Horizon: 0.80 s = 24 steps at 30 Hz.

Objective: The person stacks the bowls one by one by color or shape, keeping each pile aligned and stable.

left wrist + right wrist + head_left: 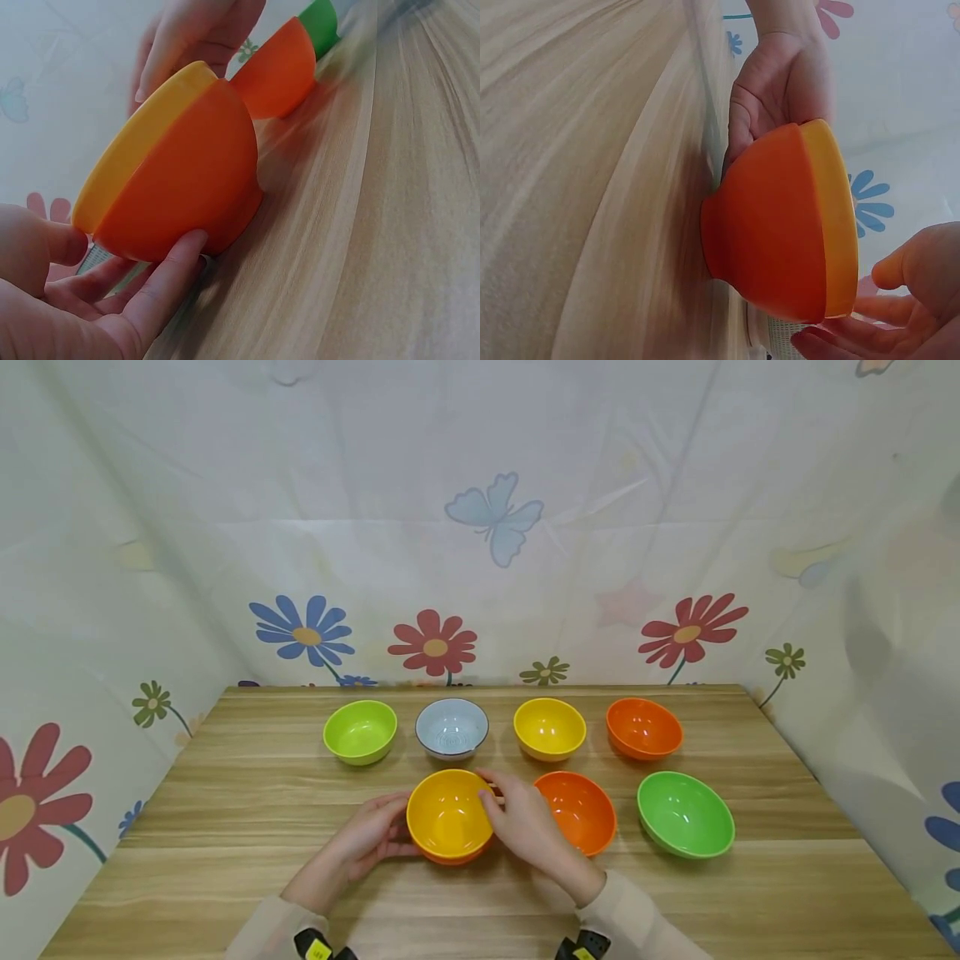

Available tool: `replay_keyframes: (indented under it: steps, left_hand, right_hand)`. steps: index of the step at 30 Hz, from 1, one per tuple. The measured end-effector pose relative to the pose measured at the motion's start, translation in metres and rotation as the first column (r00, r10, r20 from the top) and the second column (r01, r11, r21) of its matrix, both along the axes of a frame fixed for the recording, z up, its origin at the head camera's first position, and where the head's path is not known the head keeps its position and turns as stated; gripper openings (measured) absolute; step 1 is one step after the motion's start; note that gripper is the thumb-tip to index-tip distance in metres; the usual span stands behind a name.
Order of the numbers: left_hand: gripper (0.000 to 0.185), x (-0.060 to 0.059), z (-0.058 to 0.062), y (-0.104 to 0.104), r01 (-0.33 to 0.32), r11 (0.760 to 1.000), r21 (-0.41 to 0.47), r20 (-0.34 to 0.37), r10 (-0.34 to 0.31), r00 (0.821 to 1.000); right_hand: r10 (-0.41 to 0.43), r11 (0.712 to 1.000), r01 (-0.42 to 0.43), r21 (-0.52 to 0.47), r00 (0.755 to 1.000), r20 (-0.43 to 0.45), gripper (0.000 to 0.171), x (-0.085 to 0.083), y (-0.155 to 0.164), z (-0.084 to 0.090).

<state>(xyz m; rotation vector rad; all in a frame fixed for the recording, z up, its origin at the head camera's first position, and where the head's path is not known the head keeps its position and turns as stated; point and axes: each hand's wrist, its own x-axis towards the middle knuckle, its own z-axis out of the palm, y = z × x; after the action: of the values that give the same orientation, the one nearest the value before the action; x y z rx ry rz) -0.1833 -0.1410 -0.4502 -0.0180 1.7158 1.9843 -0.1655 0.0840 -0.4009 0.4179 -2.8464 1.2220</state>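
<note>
A yellow bowl sits nested in a lower orange bowl, left of a second orange bowl and a green bowl at the wooden table. The left hand grasps the nested pair — thumb at the yellow rim, fingertips on the orange wall. The right hand is loose, its fingers by the rim. Behind stand four more bowls. A yellow label at the left wrist seems marked — too small to read.
</note>
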Motion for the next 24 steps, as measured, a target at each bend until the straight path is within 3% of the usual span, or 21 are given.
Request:
replay_keyframes:
  steps: [12, 19, 24]
  left_hand:
    - [0.05, 0.0, -0.001, 0.0, 0.006, 1.0, 0.007, 0.001, -0.006, 1.0]
    - [0.049, 0.0, -0.001, 0.0, 0.008, 1.0, 0.012, -0.003, -0.008, 1.0]
    - [0.051, 0.0, -0.001, 0.0, -0.002, 1.0, 0.006, 0.001, 0.002, 1.0]
  right_hand:
    - [0.044, 0.999, -0.042, 0.019, 0.986, -0.159, 0.033, 0.0, 0.005, -0.001]
    - [0.076, 0.997, -0.063, 0.054, 0.954, -0.289, 0.033, 0.0, 0.013, -0.003]
    - [0.093, 0.992, -0.058, 0.113, 0.938, -0.335, 0.032, 0.0, 0.02, -0.002]
